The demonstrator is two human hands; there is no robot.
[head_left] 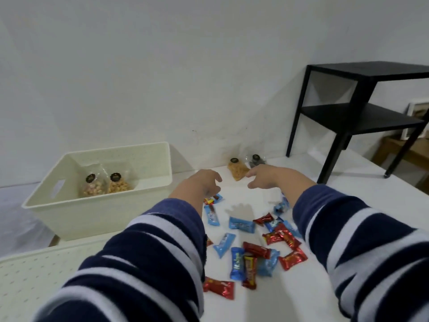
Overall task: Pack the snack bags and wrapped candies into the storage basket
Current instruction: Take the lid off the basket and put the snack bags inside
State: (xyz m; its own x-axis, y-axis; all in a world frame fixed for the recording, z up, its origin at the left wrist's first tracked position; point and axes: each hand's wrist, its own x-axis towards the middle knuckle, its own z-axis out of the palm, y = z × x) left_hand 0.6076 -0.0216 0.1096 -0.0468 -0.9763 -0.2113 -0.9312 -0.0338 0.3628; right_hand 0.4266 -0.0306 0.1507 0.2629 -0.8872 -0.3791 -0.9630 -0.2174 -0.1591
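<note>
Snack bags are split between two places: two already sit in the cream storage basket (111, 182) at the left, while an orange-filled snack bag (236, 169) and a dark-filled snack bag (255, 160) stand against the wall at the far edge of the white table (359, 182). The orange bag lies just beyond and between the two outstretched hands, nearer the right hand (264, 176), whose fingertips almost touch its right side; whether they make contact I cannot tell. The left hand (204, 182) hovers a little short of it. Both hands hold nothing, fingers loosely curled and spread. Wrapped candies (255, 242), red and blue, lie scattered on the table beneath the forearms, none yet in the basket.
</note>
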